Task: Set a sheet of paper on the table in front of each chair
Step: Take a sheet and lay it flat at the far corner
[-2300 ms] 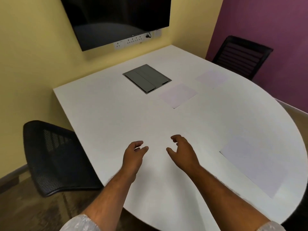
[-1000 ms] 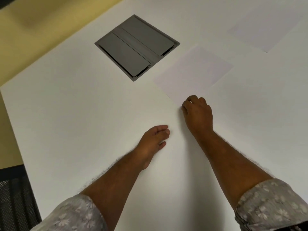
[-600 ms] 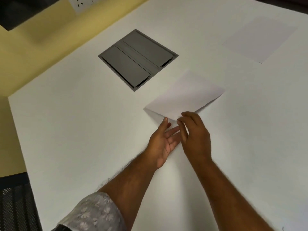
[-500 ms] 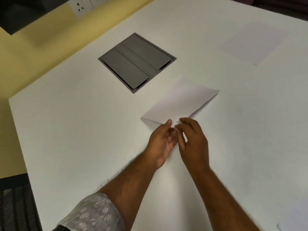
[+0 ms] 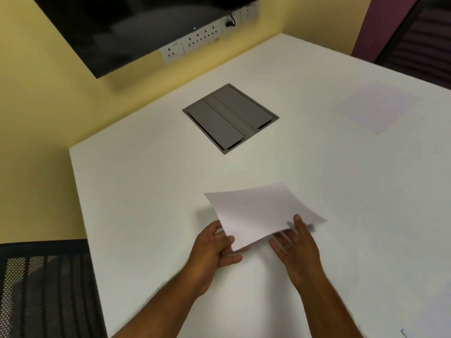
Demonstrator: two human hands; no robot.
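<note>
Both hands held one sheet of paper (image 5: 258, 213) just above the white table (image 5: 146, 191), near its close edge. The left hand (image 5: 212, 250) pinched the sheet's near left corner, thumb on top and fingers curled beneath. The right hand (image 5: 296, 250) gripped the near right edge, thumb pressed on the top face and the other fingers spread under it. The sheet sagged in a slight curve, its far edge lifted clear of the tabletop and casting a soft shadow on the left. Farther off, a grey hatch (image 5: 230, 118) sat flush in the table. A second sheet (image 5: 375, 107) lay flat at the far right, in front of a dark chair (image 5: 419, 37). A mesh chair (image 5: 46, 293) stood at the near left, beside the table's edge. A dark screen (image 5: 136, 28) hung on the yellow wall above a row of sockets (image 5: 202, 39).
</note>
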